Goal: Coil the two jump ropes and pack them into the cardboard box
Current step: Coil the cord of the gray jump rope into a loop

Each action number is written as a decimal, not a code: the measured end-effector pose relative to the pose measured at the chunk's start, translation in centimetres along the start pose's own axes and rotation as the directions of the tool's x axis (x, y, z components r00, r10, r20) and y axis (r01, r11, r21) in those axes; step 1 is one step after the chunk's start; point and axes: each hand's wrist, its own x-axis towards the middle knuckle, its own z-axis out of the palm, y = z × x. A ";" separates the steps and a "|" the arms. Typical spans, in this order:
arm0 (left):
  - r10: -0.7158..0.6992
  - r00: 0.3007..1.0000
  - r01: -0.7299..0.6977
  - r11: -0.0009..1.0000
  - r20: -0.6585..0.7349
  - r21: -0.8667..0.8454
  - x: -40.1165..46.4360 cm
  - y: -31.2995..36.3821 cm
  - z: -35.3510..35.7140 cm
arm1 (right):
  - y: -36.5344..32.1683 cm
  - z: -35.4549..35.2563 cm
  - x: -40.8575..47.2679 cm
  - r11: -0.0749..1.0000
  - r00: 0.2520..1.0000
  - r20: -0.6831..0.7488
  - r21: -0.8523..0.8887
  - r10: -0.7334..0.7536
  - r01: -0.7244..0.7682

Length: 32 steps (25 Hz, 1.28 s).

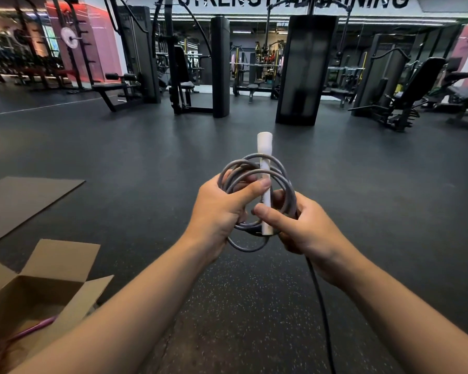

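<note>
Box (42, 287), open at 8 o'clock, already holds a pink rope (35, 326). At centre, left hand (222, 211) and right hand (303, 228) grip the grey rope (257, 174). Coil mostly wound; its tail hangs toward 6 o'clock, so finishing and packing remain.

Both hands (257, 220) curled, forearms converging.

Grey rope (257, 168) glossy; handle (265, 147) matt white; cardboard box (65, 263) matt.
</note>
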 end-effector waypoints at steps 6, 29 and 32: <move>0.014 0.999 -0.009 0.996 -0.050 0.091 0.0 -1.0 -0.6 | -0.2 -0.3 0.5 0.996 0.998 -0.051 -0.091 -0.032 0.027; -0.389 0.713 -0.082 0.780 0.584 0.620 0.4 0.2 -1.6 | -0.5 -3.9 1.6 0.926 0.995 -0.024 -0.369 -0.098 0.082; -0.166 0.873 -0.009 0.935 0.459 0.354 1.2 2.0 -2.3 | 0.1 -6.3 1.2 0.945 0.990 -0.057 -0.293 0.133 -0.143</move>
